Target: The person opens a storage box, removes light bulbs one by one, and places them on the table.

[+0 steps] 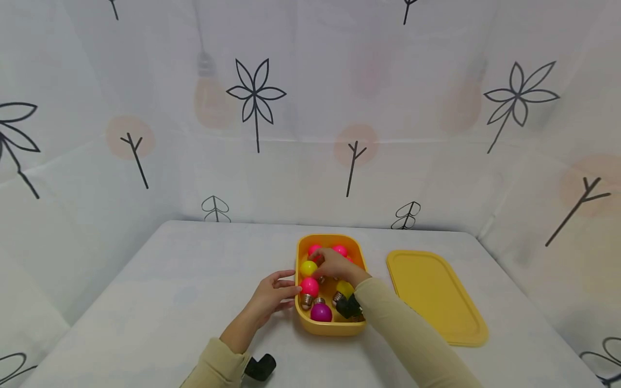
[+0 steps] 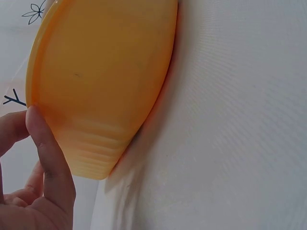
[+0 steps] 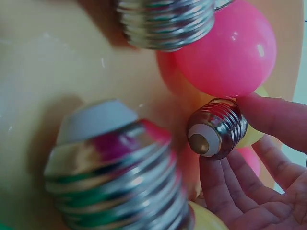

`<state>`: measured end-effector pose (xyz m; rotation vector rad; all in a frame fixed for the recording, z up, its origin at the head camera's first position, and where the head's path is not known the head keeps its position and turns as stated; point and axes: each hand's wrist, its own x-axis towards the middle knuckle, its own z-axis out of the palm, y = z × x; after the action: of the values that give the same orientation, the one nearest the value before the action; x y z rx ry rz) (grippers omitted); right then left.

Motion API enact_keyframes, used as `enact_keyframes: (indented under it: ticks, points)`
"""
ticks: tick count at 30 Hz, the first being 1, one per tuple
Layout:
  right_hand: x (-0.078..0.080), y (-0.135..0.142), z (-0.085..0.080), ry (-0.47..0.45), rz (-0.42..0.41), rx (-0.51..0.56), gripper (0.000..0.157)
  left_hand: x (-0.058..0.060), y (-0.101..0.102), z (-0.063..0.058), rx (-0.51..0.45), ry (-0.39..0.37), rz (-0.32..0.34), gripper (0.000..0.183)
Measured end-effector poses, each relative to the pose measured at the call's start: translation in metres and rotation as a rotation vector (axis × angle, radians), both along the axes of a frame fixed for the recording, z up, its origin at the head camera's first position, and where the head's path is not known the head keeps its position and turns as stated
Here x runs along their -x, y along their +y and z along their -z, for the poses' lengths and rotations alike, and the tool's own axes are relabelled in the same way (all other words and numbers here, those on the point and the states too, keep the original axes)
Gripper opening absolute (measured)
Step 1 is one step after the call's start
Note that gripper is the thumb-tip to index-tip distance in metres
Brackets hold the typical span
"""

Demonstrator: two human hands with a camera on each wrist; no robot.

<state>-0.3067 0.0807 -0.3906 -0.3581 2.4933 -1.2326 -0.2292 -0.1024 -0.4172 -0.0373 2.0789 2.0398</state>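
Bulbs (image 1: 321, 312) lie in the container (image 1: 332, 330) on the table (image 1: 145, 323), the lid (image 1: 432, 291) to its right

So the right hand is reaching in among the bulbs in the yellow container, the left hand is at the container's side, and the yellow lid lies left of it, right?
Not quite: the yellow lid lies to the right of the yellow container, as the head view shows. The rest stands, with the right hand among the bulbs and the left hand at the container's side.
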Motion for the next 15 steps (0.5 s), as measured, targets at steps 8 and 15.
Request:
enact_keyframes:
  ticks: [8,15]
  points:
    - [0.0013,0.0043,-0.0031,-0.018,-0.002,0.004,0.04,-0.0005,0.0007,-0.0005,0.004,-0.001,-0.006,0.056]
    - [0.0004,0.0057,-0.0095,-0.011,0.001,0.018,0.038,-0.0004,0.0011,0.0003,0.0,-0.003,-0.006,0.056]
